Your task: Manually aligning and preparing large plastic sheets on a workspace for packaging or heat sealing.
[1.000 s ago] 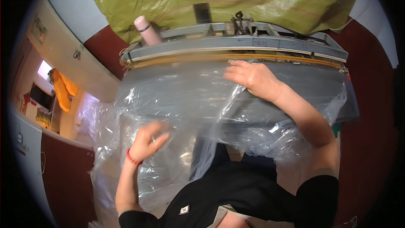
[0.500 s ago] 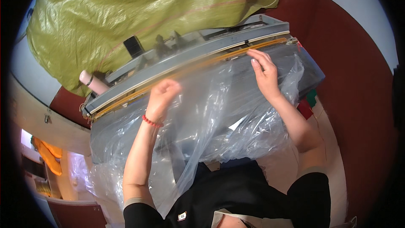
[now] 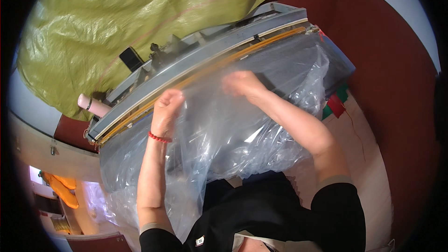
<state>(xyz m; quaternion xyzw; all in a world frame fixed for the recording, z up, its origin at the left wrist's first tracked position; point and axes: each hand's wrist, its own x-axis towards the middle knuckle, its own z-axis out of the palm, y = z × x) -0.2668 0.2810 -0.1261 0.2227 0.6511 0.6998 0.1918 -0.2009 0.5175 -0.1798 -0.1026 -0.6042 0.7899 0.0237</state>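
Clear plastic film [image 3: 261,144] lies in loose, shiny folds over a dark work surface and hangs down toward my lap. My left hand [image 3: 167,105], with a red bead bracelet at the wrist, is closed in a pinch on the film's upper part. Level with it and further right, my right hand [image 3: 243,84] hovers over the film, its fingers smeared by motion. Just beyond both hands runs a long grey metal bar [image 3: 200,56] with a yellow-brown strip [image 3: 275,38] along its near side.
Behind the bar spreads a large yellow-green woven sheet [image 3: 140,9]. A black phone [image 3: 131,59] stands by the frame, and a pink cylinder [image 3: 93,105] sits at its left end. Red and green cloth [image 3: 335,105] lies at the right. Orange items [image 3: 63,191] show at lower left.
My right hand has swept left toward my left hand. The left hand has shifted slightly left and stays closed. The whole view has tilted a little.
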